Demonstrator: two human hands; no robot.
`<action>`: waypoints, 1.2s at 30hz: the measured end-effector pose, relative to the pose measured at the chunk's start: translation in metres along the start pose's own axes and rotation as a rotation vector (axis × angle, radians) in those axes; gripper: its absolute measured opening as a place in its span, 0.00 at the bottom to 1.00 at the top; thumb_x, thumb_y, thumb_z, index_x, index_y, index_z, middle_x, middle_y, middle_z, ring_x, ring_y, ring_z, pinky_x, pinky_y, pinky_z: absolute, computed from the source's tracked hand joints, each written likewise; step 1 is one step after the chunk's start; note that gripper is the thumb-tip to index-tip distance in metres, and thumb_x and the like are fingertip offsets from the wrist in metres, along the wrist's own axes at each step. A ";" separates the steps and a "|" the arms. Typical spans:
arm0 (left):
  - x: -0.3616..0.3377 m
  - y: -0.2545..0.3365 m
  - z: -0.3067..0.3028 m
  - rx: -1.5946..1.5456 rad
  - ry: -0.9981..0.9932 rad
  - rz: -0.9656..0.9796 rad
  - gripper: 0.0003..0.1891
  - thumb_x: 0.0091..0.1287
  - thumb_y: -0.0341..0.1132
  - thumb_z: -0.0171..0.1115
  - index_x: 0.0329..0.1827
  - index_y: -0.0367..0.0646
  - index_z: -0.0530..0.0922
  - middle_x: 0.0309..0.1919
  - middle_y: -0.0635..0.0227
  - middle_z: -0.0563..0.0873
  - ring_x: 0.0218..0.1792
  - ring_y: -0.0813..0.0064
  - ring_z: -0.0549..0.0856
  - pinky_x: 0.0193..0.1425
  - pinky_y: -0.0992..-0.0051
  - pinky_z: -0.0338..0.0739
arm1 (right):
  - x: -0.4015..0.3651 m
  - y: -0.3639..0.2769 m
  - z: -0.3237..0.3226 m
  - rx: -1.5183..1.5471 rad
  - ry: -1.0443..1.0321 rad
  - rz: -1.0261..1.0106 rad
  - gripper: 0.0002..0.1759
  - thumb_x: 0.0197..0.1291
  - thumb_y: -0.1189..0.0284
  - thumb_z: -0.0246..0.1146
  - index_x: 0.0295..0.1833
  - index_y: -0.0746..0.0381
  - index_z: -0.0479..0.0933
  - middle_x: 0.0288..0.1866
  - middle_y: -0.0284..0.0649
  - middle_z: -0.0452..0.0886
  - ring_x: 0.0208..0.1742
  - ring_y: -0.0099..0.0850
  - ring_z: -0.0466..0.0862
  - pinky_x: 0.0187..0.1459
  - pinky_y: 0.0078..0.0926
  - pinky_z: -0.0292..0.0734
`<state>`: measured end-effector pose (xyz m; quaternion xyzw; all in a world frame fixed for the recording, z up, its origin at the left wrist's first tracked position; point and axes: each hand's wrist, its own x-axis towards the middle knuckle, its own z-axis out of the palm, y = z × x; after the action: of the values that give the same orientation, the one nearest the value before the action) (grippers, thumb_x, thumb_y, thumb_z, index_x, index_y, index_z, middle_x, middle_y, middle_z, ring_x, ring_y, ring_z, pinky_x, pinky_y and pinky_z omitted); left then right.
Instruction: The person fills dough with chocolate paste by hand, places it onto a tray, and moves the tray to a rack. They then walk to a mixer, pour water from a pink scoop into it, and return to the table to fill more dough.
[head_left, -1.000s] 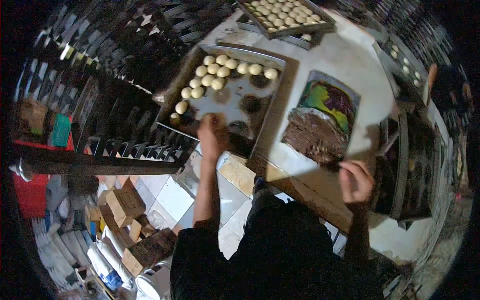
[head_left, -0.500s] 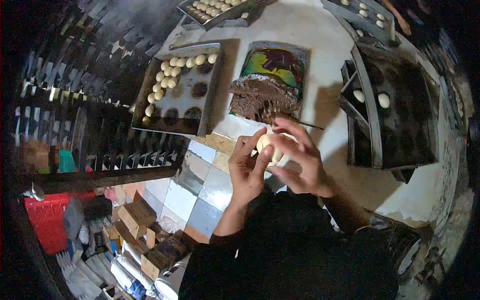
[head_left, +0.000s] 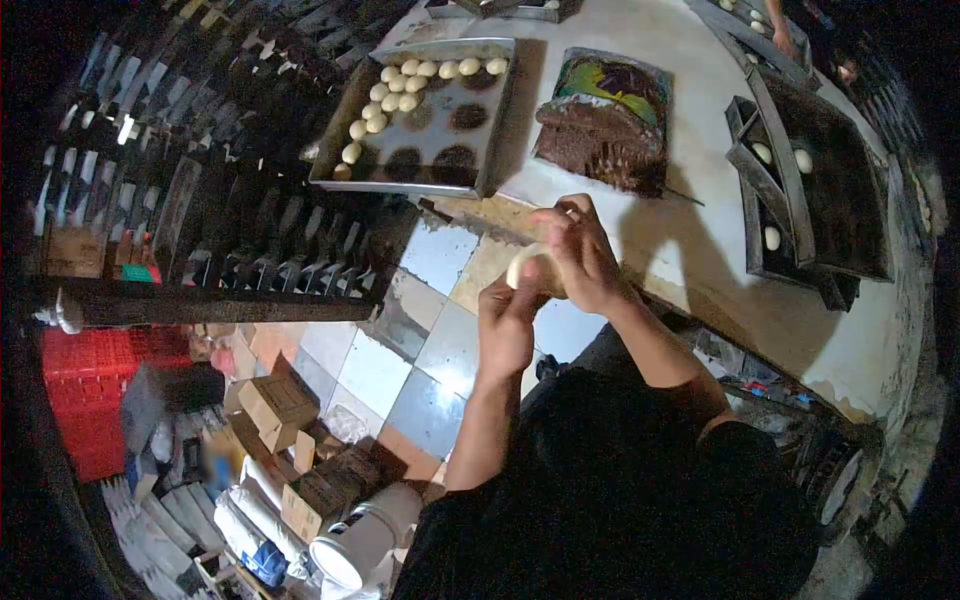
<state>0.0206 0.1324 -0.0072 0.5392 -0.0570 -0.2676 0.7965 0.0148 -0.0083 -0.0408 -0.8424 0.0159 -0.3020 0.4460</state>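
Observation:
My left hand (head_left: 508, 330) is closed around a pale dough ball (head_left: 518, 268), its thumb pressed against the dough. Against the ball's right side is my right hand (head_left: 585, 262), fingers bent and bunched over it; they hide part of the dough. Beyond both hands, a mound of crumbly brown filling (head_left: 600, 135) lies on a colourful sheet (head_left: 625, 80) on the worktop. A thin dark handle (head_left: 685, 198) sticks out from its near right corner. To the left, a metal baking tray (head_left: 495, 120) holds several dough balls (head_left: 392, 101) along its far and left sides.
Dark trays (head_left: 840, 200) with a few dough balls are stacked on the right of the pale worktop (head_left: 700, 250). Another person's hand (head_left: 785, 42) shows at the top right. Cardboard boxes (head_left: 278, 408), a white bucket (head_left: 345, 560) and red crates (head_left: 85, 400) stand lower left.
The view has swung left and downward, so the trays appear higher and farther right. My hands have turned the dough ball and moved off the filling, nearer the worktop's edge.

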 end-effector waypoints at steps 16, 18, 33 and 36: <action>0.075 -0.016 -0.008 -0.152 -0.278 -0.303 0.21 0.73 0.39 0.58 0.63 0.35 0.75 0.54 0.60 0.83 0.52 0.74 0.83 0.57 0.75 0.78 | -0.016 0.240 -0.128 -1.083 -0.203 0.158 0.19 0.57 0.81 0.54 0.56 0.62 0.73 0.47 0.52 0.78 0.45 0.51 0.81 0.47 0.45 0.76; 0.093 -0.023 -0.027 -0.017 -0.180 -0.243 0.20 0.72 0.36 0.58 0.64 0.35 0.74 0.59 0.63 0.80 0.57 0.72 0.80 0.62 0.72 0.75 | -0.001 0.218 -0.138 -0.740 -0.394 0.362 0.22 0.57 0.79 0.56 0.59 0.63 0.71 0.48 0.57 0.79 0.48 0.56 0.80 0.49 0.50 0.75; 0.185 -0.051 0.024 0.011 0.157 -0.184 0.23 0.72 0.36 0.58 0.66 0.33 0.70 0.65 0.59 0.75 0.64 0.64 0.75 0.67 0.61 0.72 | 0.058 0.264 -0.134 -0.279 -0.906 0.240 0.15 0.55 0.74 0.56 0.49 0.57 0.78 0.45 0.47 0.80 0.38 0.53 0.84 0.44 0.51 0.79; 0.202 -0.061 0.039 -0.046 0.186 -0.183 0.24 0.71 0.35 0.57 0.69 0.37 0.69 0.68 0.60 0.72 0.66 0.65 0.73 0.68 0.61 0.70 | 0.061 0.238 -0.123 -0.516 -0.368 0.534 0.10 0.60 0.72 0.54 0.43 0.62 0.79 0.43 0.52 0.79 0.39 0.54 0.82 0.46 0.47 0.79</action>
<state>0.1553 -0.0155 -0.0854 0.5464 0.0727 -0.2892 0.7827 0.0577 -0.2609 -0.1403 -0.9327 0.2293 -0.0063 0.2782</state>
